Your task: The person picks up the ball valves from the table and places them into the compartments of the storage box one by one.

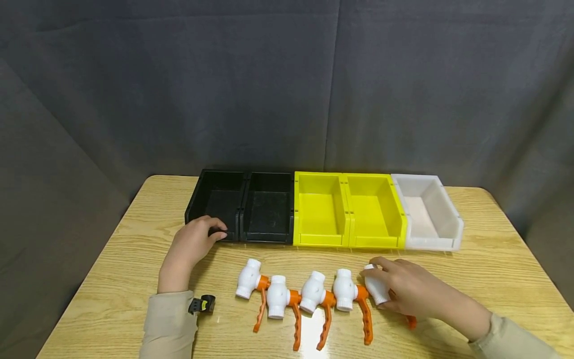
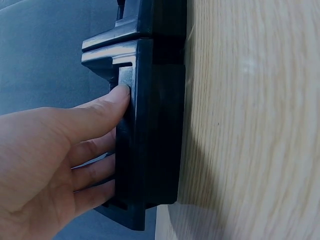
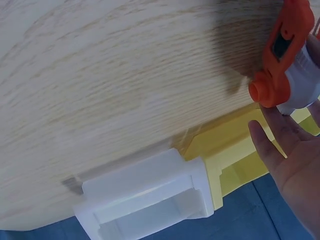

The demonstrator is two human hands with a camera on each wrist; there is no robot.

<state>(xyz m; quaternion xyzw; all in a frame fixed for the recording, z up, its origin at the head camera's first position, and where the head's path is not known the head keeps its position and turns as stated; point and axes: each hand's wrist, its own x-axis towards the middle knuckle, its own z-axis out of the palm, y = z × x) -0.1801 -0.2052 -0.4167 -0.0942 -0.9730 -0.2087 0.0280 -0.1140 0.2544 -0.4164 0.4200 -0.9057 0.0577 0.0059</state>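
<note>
Rightmost valve [image 1: 375, 289] in right hand's [image 1: 410, 287] grip, near right of table [image 1: 489, 254].
Body pinched, thumb and fingers; can't tell if it's lifted. Step looks like pickup; lifting calls for a firm hold, orange handle [image 3: 289, 42] clear. Four other valves [image 1: 312, 291] just left. Left hand [image 1: 192, 243] grips leftmost black bin's [image 2: 162, 135] near lip; yellow bins [image 1: 320, 240], white bin [image 1: 432, 243] farther right.

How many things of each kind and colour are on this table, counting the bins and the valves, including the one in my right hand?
Black bins: 2
Yellow bins: 2
White bin: 1
White valves with orange handles: 5, counting the one in your right hand
Total: 10
</note>
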